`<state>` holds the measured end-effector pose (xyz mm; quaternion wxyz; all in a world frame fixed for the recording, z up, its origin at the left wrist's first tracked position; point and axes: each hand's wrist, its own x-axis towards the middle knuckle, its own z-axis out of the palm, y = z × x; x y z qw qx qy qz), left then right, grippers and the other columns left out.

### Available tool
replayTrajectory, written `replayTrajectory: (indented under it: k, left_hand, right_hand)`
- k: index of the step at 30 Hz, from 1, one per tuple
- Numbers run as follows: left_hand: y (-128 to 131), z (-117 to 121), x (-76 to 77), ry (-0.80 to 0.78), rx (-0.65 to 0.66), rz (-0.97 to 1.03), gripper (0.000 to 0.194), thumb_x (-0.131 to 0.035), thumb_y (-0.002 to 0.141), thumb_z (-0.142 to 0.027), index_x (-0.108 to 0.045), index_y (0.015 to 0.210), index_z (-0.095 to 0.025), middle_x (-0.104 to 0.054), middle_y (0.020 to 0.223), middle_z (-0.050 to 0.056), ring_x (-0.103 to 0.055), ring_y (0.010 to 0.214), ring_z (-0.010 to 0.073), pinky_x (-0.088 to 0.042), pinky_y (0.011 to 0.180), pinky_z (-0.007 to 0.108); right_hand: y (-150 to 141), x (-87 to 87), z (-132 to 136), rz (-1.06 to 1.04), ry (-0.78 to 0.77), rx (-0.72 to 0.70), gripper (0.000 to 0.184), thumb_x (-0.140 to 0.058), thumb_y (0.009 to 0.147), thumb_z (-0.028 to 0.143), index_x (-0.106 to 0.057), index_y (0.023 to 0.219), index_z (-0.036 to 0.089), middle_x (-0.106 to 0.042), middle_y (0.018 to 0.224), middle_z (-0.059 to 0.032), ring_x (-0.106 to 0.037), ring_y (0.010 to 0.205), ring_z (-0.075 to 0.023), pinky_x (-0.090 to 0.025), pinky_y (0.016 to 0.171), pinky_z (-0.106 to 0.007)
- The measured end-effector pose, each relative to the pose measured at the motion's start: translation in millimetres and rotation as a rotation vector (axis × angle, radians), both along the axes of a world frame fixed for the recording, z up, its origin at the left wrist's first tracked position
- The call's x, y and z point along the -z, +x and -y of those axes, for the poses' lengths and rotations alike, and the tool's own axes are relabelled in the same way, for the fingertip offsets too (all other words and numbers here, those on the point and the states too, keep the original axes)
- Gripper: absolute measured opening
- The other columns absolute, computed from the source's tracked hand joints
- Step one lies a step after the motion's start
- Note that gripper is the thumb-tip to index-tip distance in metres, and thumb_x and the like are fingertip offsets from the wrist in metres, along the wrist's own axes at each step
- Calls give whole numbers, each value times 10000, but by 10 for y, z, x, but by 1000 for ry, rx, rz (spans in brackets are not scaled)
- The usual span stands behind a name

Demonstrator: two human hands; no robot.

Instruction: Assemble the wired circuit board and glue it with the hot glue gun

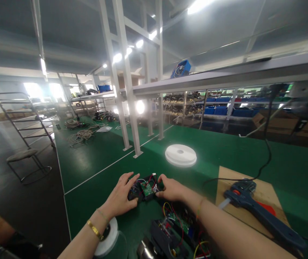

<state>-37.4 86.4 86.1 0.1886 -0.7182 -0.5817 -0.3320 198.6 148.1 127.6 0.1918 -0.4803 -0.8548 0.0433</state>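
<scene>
Both hands grip a small black housing (145,188) holding a green circuit board: left hand (121,197), right hand (171,189). Beyond the housing lies a white disc (180,155); right of it, a blue glue gun (253,205).

Left hand (121,198) and right hand (171,189) cover both ends of the small black housing with a green circuit board (146,187); its wiring is too small to trace. Nearer than it, the dark wired assemblies (175,233) and the white tape roll (108,239) run off the bottom edge.

green table (102,158), blue glue gun (253,207), white disc (181,155)
</scene>
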Motion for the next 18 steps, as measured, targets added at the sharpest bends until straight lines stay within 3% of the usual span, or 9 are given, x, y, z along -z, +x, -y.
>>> replayTrajectory:
  k: [3,7,10,13,15,18]
  left_hand:
    - [60,20,22,34,-39,24,796,-585,717,-326,-357,1479,-359,-265,1581,4,-183,1526,238,-204,1321,499]
    - [193,139,123,142,-82,80,712,-552,779,-352,-362,1463,-405,-229,1599,-34,-113,1545,247,-175,1311,539]
    - [318,219,243,219,-100,155,505,-415,882,-396,-490,1381,-363,-397,1495,-11,-296,1453,214,-234,1288,503]
    - [426,225,346,198,-70,205,411,-336,924,-408,-605,1223,-323,-593,1250,15,-530,1200,171,-419,1136,424]
    - [476,203,384,140,-36,220,367,-333,930,-385,-621,1149,-322,-646,1127,1,-600,1053,146,-480,996,358]
    - [522,181,400,51,12,234,277,-390,916,-347,-616,1075,-327,-674,995,-32,-631,925,121,-457,867,278]
  right_hand:
    - [-77,23,63,-4,13,73,638,-716,694,377,-430,1243,224,-562,1173,-69,-570,1147,-288,-459,988,-421]
    - [-168,54,99,-8,45,133,660,-718,673,314,-412,1253,233,-562,1172,-72,-552,1184,-329,-430,1013,-501]
    - [-224,90,86,-24,59,141,647,-695,675,295,-404,1249,233,-579,1128,-57,-559,1175,-325,-404,1025,-521]
    - [-281,135,62,-57,59,156,657,-691,660,258,-398,1246,209,-586,1112,-66,-555,1178,-338,-369,1035,-544]
    - [-305,156,53,-88,51,155,631,-662,659,221,-402,1233,193,-592,1086,-69,-558,1168,-342,-348,1034,-564]
    - [-302,155,54,-157,23,87,595,-624,674,240,-396,1223,204,-600,1041,-46,-595,1084,-279,-398,1006,-521]
